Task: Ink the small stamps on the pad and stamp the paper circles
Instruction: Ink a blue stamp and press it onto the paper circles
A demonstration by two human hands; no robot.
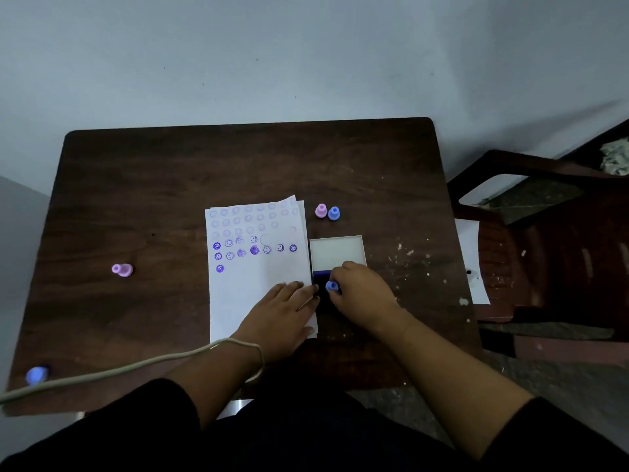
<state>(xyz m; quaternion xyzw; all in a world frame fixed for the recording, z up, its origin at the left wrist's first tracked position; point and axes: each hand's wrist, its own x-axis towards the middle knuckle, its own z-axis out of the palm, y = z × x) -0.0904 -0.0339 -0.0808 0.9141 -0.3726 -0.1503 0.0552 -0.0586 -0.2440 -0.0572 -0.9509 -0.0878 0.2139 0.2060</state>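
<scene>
Head view: our right hand [357, 291] has its grip closed on a blue stamp [332, 286] over the ink pad [320, 275]; our left hand [282, 311] lies flat and empty on the paper [252, 284]. We judge about 3 rows inked, fainter circles left.

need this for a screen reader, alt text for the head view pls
A person's right hand presses a blue stamp onto an ink pad while the left hand holds down the paper, partly filled with purple stamps. Four more stamps sit around the dark wooden table.
</scene>
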